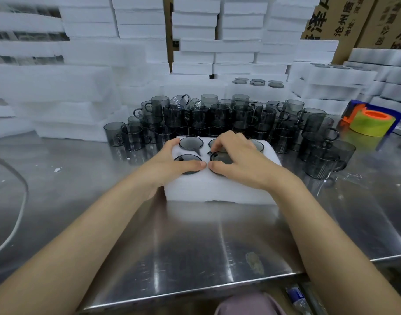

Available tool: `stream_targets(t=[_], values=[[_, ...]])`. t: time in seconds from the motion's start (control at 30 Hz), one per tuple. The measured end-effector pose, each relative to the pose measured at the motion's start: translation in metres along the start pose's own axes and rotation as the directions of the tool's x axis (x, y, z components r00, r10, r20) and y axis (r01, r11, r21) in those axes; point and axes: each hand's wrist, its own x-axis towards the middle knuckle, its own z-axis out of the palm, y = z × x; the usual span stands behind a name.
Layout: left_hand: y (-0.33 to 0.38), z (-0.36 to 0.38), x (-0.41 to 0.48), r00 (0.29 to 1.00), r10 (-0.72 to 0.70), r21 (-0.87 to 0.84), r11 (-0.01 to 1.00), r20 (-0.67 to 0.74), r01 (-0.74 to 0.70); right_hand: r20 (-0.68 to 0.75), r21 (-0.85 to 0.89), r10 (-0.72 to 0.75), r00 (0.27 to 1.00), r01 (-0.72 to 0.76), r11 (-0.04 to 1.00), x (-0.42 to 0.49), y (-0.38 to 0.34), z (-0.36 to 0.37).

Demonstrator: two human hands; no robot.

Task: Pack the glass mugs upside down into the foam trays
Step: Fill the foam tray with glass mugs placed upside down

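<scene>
My left hand [172, 164] is pressing and my right hand [238, 160] gripping upturned grey glass mugs [190, 142] in the white foam tray [217, 189]; loose mugs [220, 117] are crowding behind it.

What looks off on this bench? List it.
At the back of the mug pile, a mug lies tipped among upright ones. Foam crumbs lie on the table left of the tray. A grey smudge marks the table's front.
</scene>
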Motion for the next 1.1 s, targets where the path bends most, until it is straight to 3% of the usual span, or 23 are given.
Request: stream_targets(t=[0.2,0.3,0.37,0.43,0.53,0.6,0.67,0.77,0.97,1.1], values=[[0.004,-0.004,-0.005,0.997,0.042,0.038,0.998,0.061,-0.045,0.181,-0.258,0.015,0.983,0.033,0.966,-0.001,-0.002,0.003],[0.003,-0.011,0.008,0.962,0.197,-0.016,0.979,-0.191,-0.204,0.204,-0.262,0.038,0.978,0.018,0.965,-0.001,-0.004,0.002],[-0.007,-0.024,0.017,0.811,0.393,0.273,0.915,-0.434,-0.298,0.201,-0.239,0.035,0.979,0.014,0.971,-0.002,-0.003,0.002],[-0.023,-0.039,0.027,0.709,0.532,0.574,0.789,-0.462,-0.218,0.199,-0.212,0.033,0.98,0.01,0.977,-0.002,-0.004,0.001],[-0.037,-0.055,0.038,0.718,0.522,0.677,0.73,-0.46,-0.097,0.151,-0.069,0.073,0.986,-0.064,0.996,-0.002,-0.005,0.001],[-0.037,-0.056,0.043,0.736,0.529,0.728,0.681,-0.422,-0.072,0.093,0.202,0.201,0.975,-0.216,0.955,0.0,-0.004,0.0],[-0.038,-0.054,0.045,0.781,0.487,0.76,0.65,-0.391,-0.025,0.012,0.371,0.277,0.961,-0.262,0.891,0.001,-0.001,-0.002],[-0.041,-0.052,0.045,0.777,0.492,0.813,0.582,-0.392,0.041,-0.143,0.409,0.298,0.944,-0.217,0.886,0.0,-0.001,-0.005],[-0.037,-0.048,0.042,0.75,0.538,0.866,0.492,-0.386,0.093,-0.211,0.518,0.364,0.907,-0.213,0.829,0.002,0.002,-0.01],[-0.028,-0.041,0.032,0.739,0.574,0.876,0.479,-0.353,0.047,-0.258,0.574,0.378,0.889,-0.174,0.8,0.004,0.003,-0.011]])
